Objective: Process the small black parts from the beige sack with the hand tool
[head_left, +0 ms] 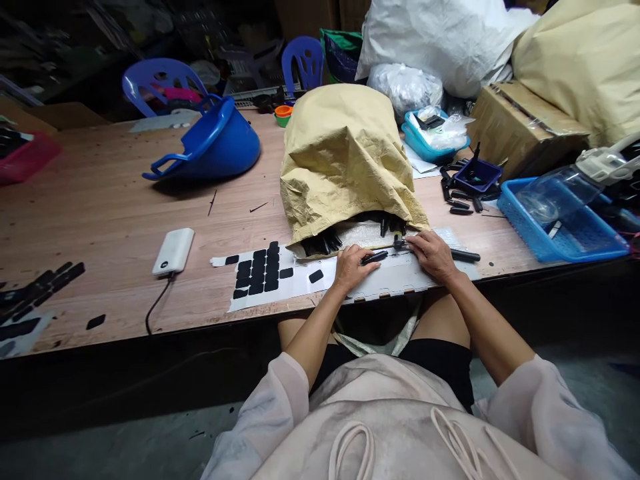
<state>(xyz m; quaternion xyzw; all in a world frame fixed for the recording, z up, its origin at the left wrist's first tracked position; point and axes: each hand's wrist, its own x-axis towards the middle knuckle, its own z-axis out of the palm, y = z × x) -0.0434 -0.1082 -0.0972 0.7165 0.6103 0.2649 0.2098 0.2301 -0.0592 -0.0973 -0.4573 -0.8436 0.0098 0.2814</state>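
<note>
My left hand [351, 265] is closed on a slim black plastic piece [375, 257], resting low over a white board [393, 280] at the table's front edge. My right hand [431, 253] wraps round a small hammer [465, 255]; its dark head [399, 243] points toward my left hand and its black handle sticks out to the right. Just beyond both hands, the mouth of a yellow-beige sack [350, 160] gapes toward me, with black pieces [327, 241] inside. Left of my left hand lies a white sheet [295, 287] bearing rows of black rounded patches [257, 272].
A white power bank [174, 252] with a cable lies to the left, a tilted blue basin [220, 143] behind it. On the right stand a blue basket [565, 240] holding a clear bottle, a purple tray [477, 175] among black pieces, and a cardboard box [525, 127].
</note>
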